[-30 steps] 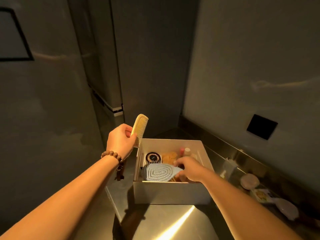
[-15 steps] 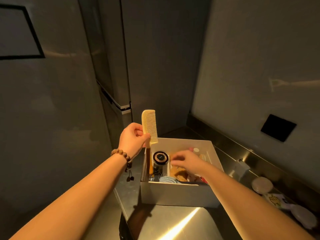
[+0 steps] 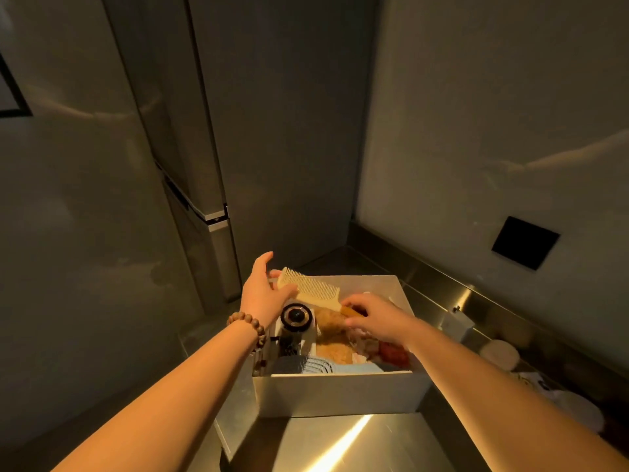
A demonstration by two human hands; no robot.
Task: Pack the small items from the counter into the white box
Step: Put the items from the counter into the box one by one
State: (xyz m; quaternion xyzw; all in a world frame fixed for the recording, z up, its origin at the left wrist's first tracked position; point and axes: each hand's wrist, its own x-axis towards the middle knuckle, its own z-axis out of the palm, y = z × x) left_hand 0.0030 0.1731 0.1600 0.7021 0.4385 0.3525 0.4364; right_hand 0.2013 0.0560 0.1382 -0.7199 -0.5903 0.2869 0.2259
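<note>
The white box (image 3: 340, 396) stands on the steel counter (image 3: 360, 444), filled with small items: a black round jar (image 3: 295, 316), a pale blue brush (image 3: 320, 366), a brown fuzzy item (image 3: 332, 335) and something red (image 3: 391, 352). A cream comb (image 3: 311, 290) lies level above the box's far half. My left hand (image 3: 260, 294), with a bead bracelet on the wrist, holds the comb's toothed end with loose, spread fingers. My right hand (image 3: 377, 318) pinches the comb's brown handle end over the box's middle.
To the right of the box, along the wall, stand a small white carton (image 3: 456, 321), a round white pad (image 3: 500, 354) and a printed packet (image 3: 534, 383). A tall steel fridge (image 3: 190, 165) rises at the left. A black wall plate (image 3: 526, 241) sits at the right.
The comb was upright in my left hand beside the box; it now lies level over it. My right hand left the blue brush in the box and took the comb's handle end.
</note>
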